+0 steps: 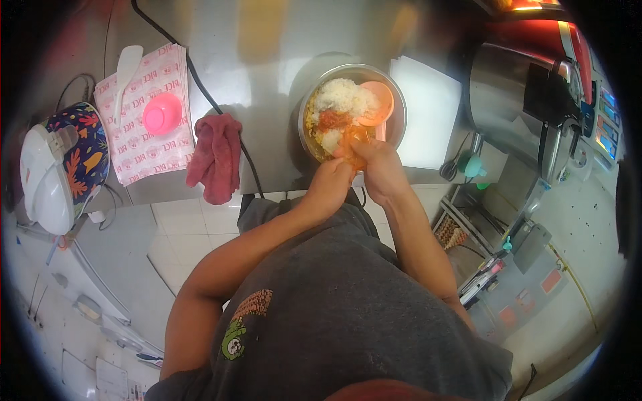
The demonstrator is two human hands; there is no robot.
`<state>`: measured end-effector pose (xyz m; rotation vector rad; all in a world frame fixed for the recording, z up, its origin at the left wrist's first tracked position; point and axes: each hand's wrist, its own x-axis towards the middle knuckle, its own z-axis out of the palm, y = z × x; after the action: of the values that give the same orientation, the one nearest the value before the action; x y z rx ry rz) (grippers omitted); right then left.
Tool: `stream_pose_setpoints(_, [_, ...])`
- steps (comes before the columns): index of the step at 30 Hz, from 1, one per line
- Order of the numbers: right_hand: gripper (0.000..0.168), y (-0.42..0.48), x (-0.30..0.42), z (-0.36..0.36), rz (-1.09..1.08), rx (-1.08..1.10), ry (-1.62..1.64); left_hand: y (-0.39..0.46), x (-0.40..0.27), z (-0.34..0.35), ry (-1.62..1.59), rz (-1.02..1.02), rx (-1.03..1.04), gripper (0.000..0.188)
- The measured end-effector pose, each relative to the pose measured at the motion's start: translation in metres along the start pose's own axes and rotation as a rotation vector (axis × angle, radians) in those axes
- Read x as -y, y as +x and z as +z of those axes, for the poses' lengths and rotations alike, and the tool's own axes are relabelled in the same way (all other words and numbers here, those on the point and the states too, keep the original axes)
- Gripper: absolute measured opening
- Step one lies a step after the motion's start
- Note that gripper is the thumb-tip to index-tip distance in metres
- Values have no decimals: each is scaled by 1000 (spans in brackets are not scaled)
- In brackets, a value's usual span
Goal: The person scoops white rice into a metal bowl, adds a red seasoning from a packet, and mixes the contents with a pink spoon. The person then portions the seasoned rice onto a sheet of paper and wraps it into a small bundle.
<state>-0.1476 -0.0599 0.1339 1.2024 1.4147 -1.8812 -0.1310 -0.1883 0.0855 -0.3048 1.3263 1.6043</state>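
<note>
A round steel bowl point(401, 100) stands at the counter's front edge in front of me. Inside lie white rice point(346, 95), a yellow food around it and a patch of red-orange paste point(334, 120). A peach-coloured plastic scoop point(378, 103) rests in the bowl's right side. Over the near rim, my left hand point(331, 183) and my right hand point(378, 165) both pinch a small clear plastic bag point(357, 138) with orange contents. The two hands almost touch, and the fingers partly hide the bag.
Left of the bowl are a maroon cloth point(215, 155), a black cable point(200, 90) and printed paper sheets point(153, 160) bearing a pink bowl point(162, 114) and a white rice paddle point(128, 70). A patterned rice cooker point(83, 155) stands far left. Right are white sheets point(426, 115) and a steel appliance point(506, 85).
</note>
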Motion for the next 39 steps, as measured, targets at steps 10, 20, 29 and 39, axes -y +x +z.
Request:
stream_pose_setpoints(10, [34,5,22,-13,-488,-342,-1058,-29,-21,-30,329,-13,218,32])
stream_pose_setpoints(20, [22,-36,64,0,-589,-434,-1324,-93,8,-126,207,99,-233,25])
stream_pose_setpoints(29, [19,1,-8,-22,-784,-568,-1264,-136,34,-153,18,139,-377,23])
stream_pose_setpoints(39, [14,-12,-41,-21,-804,-582,-1273,-161,52,-172,43,153,-392,21])
